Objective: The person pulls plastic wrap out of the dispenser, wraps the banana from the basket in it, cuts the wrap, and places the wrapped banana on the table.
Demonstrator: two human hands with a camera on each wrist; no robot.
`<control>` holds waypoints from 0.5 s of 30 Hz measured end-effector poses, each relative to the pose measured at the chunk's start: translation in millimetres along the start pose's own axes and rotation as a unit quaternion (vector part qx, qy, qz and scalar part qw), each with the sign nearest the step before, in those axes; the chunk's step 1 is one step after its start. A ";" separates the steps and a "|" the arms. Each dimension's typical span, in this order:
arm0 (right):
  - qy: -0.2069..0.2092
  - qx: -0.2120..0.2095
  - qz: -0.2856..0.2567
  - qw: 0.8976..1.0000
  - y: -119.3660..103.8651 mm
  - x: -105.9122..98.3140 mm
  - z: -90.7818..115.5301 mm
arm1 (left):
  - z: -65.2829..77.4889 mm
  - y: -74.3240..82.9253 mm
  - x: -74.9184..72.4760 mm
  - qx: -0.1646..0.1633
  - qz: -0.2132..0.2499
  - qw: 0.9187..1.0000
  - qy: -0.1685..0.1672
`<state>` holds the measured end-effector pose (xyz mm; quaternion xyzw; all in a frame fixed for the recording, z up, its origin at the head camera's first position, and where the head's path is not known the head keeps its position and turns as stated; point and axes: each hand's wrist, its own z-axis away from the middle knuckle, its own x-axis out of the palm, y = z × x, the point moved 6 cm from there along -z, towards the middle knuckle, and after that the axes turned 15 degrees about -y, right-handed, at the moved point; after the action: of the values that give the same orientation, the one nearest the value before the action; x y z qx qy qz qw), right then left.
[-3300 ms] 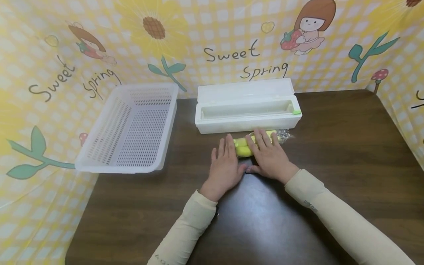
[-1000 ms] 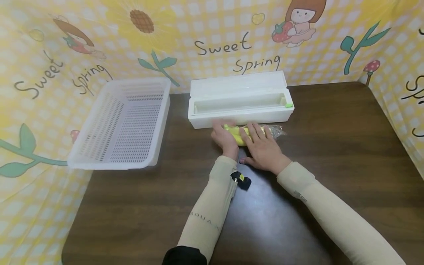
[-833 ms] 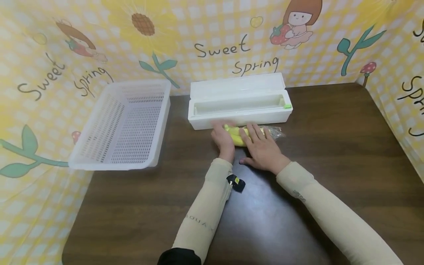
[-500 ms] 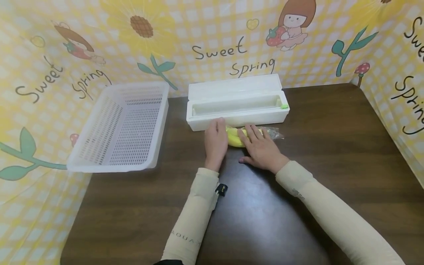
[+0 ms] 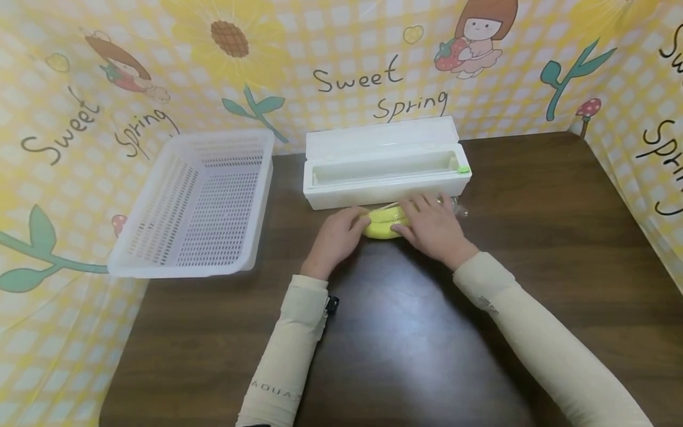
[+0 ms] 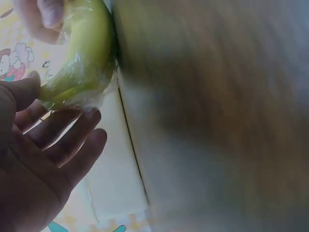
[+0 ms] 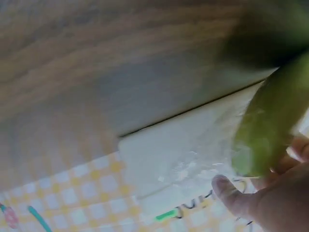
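Yellow bananas (image 5: 381,226), wrapped in clear film, lie on the table in front of the white box (image 5: 384,194). My left hand (image 5: 332,242) pinches their left end between thumb and fingers; the left wrist view shows the thumb on the tip of the bananas (image 6: 89,48) and the other fingers spread below. My right hand (image 5: 436,228) grips the right part, thumb in front and fingers over the far side. Loose clear film (image 5: 460,207) sticks out past the right hand. In the right wrist view the wrapped bananas (image 7: 270,125) are partly cut off.
The long white box stands with its lid raised and a small green piece (image 5: 462,170) at its right end. A white perforated basket (image 5: 256,237) sits to the left. Patterned cloth (image 5: 368,35) hangs behind the dark wooden table (image 5: 560,249).
My left hand has gone from lying flat, to reaching round the bananas' left end, to pinching it. My right hand has changed from resting flat on the bananas to gripping them.
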<state>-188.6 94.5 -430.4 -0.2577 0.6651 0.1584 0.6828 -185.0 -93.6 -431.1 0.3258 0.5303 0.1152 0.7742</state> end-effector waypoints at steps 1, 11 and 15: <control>-0.004 0.015 -0.011 1.000 4.3 0.0 -0.2 | 0.5 -1.1 0.2 -0.007 0.004 1.000 -0.005; -0.002 0.097 -0.294 0.951 26.9 -0.2 -3.4 | 1.4 -8.2 1.6 -0.048 0.052 0.997 -0.022; 0.051 0.151 -0.391 0.907 33.8 1.6 -2.2 | 2.0 -9.5 1.9 -0.052 0.064 0.996 -0.023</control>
<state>-209.1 120.7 -436.7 -0.3987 0.5609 -0.2365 0.6859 -184.0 -100.7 -438.0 0.3208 0.4835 0.1846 0.7932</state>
